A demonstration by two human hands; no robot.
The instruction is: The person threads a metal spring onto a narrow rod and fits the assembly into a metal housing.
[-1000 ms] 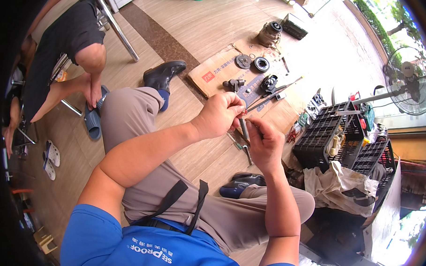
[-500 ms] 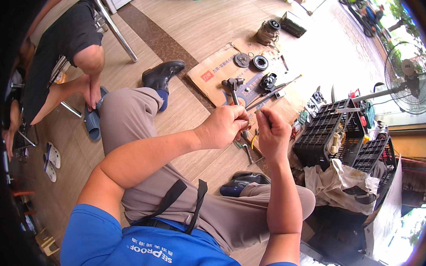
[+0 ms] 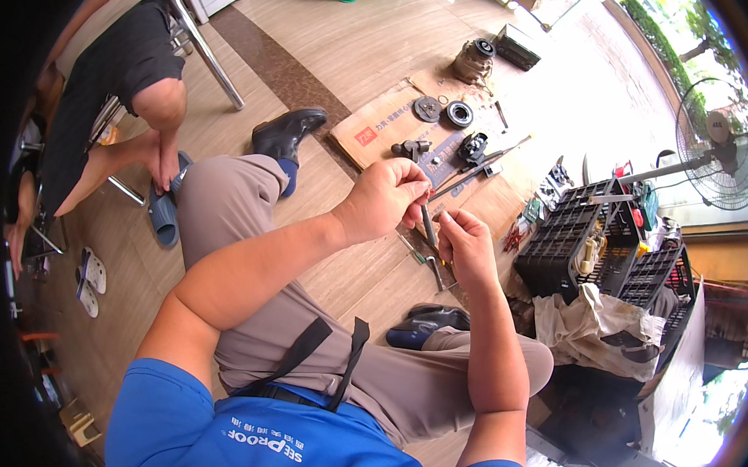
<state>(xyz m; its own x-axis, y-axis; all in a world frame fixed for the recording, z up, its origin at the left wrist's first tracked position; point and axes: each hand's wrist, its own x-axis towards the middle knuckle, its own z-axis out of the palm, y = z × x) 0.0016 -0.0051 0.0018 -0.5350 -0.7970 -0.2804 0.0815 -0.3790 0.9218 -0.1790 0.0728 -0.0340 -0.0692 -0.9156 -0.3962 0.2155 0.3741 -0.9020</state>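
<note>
My left hand point(image 3: 385, 197) is closed in a pinch, fingertips pressed on something small with a reddish glint that I cannot make out. To its right, a little lower, my right hand point(image 3: 468, 245) also pinches, thumb against fingers; whatever is between them is too small to name. The fingertips of both hands are close but apart. Beneath them lies a hammer point(image 3: 411, 148) with a dark head, its handle partly hidden by my left hand. Beyond it, a flattened cardboard sheet point(image 3: 366, 110) bears a round metal disc point(image 3: 426, 109), a black ring-shaped part point(image 3: 459, 114) and a dark housing point(image 3: 473, 145).
A cylindrical metal unit point(image 3: 474, 62) and a black box point(image 3: 517, 47) stand at the far end. Black plastic crates point(image 3: 547, 239) with tools and a rag point(image 3: 593, 323) are on the right, below a fan point(image 3: 719, 143). A seated person's leg point(image 3: 160, 107) is at left.
My left hand has moved up and slightly left. My right hand has lowered and shifted left, its fingers opening out of a tighter curl into a pinch. More of the hammer's handle shows.
</note>
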